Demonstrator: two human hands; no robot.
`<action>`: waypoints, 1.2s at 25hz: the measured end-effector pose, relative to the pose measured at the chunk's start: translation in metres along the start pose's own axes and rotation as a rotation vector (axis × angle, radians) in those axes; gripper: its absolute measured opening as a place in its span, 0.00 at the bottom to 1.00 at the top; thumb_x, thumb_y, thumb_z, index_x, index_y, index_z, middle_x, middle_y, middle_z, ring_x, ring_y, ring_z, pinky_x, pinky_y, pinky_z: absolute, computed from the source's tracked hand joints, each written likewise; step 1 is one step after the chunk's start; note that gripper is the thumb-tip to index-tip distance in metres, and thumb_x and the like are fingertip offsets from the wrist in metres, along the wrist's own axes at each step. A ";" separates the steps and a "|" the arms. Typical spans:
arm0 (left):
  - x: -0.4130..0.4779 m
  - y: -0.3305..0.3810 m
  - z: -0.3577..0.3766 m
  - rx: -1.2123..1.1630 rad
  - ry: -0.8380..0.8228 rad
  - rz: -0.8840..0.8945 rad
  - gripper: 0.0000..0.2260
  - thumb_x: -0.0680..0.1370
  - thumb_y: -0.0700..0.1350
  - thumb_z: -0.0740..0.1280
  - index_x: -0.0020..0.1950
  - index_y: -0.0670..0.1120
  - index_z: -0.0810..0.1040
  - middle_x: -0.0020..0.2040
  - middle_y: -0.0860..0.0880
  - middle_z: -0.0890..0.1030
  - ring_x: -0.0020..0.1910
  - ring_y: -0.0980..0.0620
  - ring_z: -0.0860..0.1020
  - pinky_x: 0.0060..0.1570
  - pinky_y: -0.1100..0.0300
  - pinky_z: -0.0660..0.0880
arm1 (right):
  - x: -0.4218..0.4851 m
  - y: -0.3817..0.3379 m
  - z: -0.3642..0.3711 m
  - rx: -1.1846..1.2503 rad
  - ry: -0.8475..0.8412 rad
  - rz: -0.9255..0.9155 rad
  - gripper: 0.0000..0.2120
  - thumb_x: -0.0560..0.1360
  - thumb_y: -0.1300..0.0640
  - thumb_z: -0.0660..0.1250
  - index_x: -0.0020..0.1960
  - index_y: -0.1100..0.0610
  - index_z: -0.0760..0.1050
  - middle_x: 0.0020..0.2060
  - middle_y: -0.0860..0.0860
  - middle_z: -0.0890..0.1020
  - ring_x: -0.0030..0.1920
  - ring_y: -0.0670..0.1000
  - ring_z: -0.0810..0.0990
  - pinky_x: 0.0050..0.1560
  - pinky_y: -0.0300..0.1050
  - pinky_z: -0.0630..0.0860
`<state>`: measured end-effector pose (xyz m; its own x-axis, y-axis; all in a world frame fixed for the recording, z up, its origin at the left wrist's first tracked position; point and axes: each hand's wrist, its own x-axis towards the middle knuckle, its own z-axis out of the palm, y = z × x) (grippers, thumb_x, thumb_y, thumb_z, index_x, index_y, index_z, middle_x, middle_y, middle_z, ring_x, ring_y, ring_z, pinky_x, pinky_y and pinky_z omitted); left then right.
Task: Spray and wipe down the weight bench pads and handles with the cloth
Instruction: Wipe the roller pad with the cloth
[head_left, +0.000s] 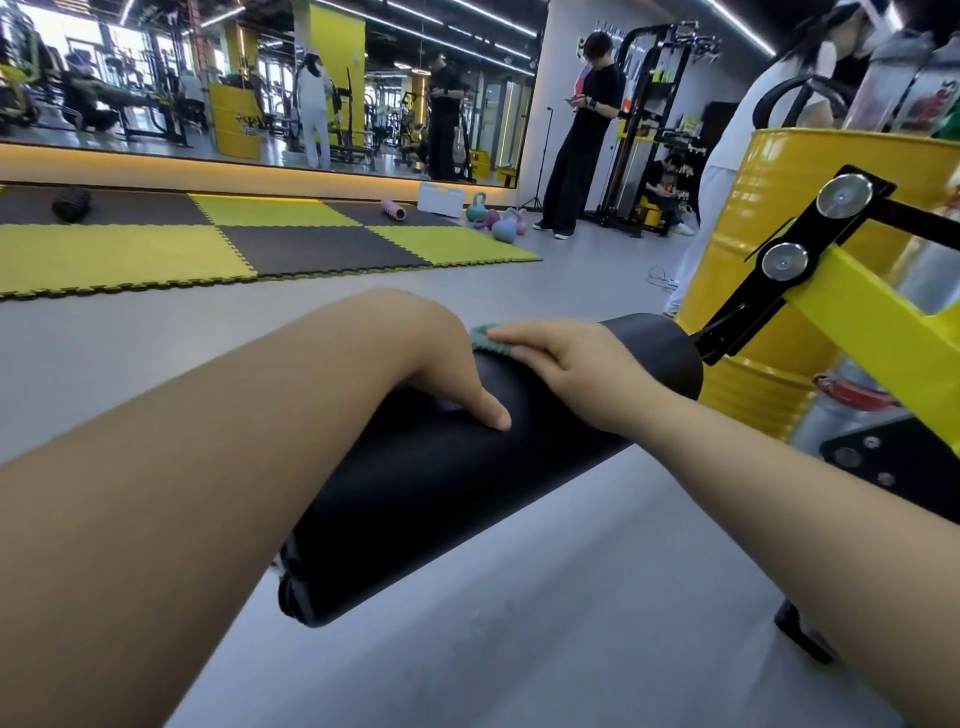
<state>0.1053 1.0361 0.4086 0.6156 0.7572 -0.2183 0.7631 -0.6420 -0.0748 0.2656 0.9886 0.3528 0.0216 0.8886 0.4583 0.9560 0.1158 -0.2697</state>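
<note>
A black foam roller pad (467, 483) of the bench runs from the lower middle up to the right, where it joins a yellow and black frame (872, 306). My left hand (447, 364) grips the top of the pad, thumb on the near side and fingers hidden over the far side. My right hand (576, 358) lies flat with straight fingers on a teal cloth (485, 340), pressing it onto the pad's upper far side. Most of the cloth is hidden under the fingers. No spray bottle is in view.
A yellow drum (769, 379) stands right behind the pad's far end. Grey floor (519, 649) lies below. Yellow and black mats (234, 244), kettlebells (504, 228) and foam rollers lie farther back. A person in black (587, 140) stands by a rack; another person in white is at the right.
</note>
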 end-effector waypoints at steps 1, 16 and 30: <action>0.001 -0.001 0.002 0.009 0.008 0.008 0.30 0.64 0.74 0.63 0.47 0.49 0.75 0.41 0.50 0.73 0.44 0.48 0.74 0.42 0.58 0.67 | 0.001 0.015 -0.004 -0.005 0.039 0.023 0.13 0.79 0.56 0.61 0.62 0.53 0.77 0.61 0.49 0.78 0.63 0.48 0.74 0.64 0.37 0.64; 0.005 0.004 0.005 0.072 0.085 0.035 0.40 0.61 0.75 0.65 0.62 0.50 0.67 0.45 0.51 0.70 0.44 0.47 0.71 0.45 0.56 0.68 | 0.032 0.000 0.000 -0.162 -0.180 0.167 0.14 0.80 0.54 0.57 0.61 0.49 0.77 0.61 0.47 0.78 0.63 0.50 0.72 0.64 0.46 0.67; -0.039 -0.083 0.096 -1.446 0.414 -0.268 0.19 0.81 0.51 0.51 0.47 0.47 0.79 0.47 0.47 0.80 0.44 0.50 0.74 0.45 0.57 0.68 | 0.018 -0.051 0.012 -0.112 0.001 0.354 0.14 0.80 0.54 0.57 0.60 0.50 0.78 0.60 0.50 0.79 0.63 0.54 0.73 0.61 0.46 0.69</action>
<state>-0.0011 1.0482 0.3303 0.2551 0.9653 -0.0564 0.2386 -0.0063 0.9711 0.2136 1.0039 0.3646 0.3570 0.8644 0.3540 0.9154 -0.2481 -0.3171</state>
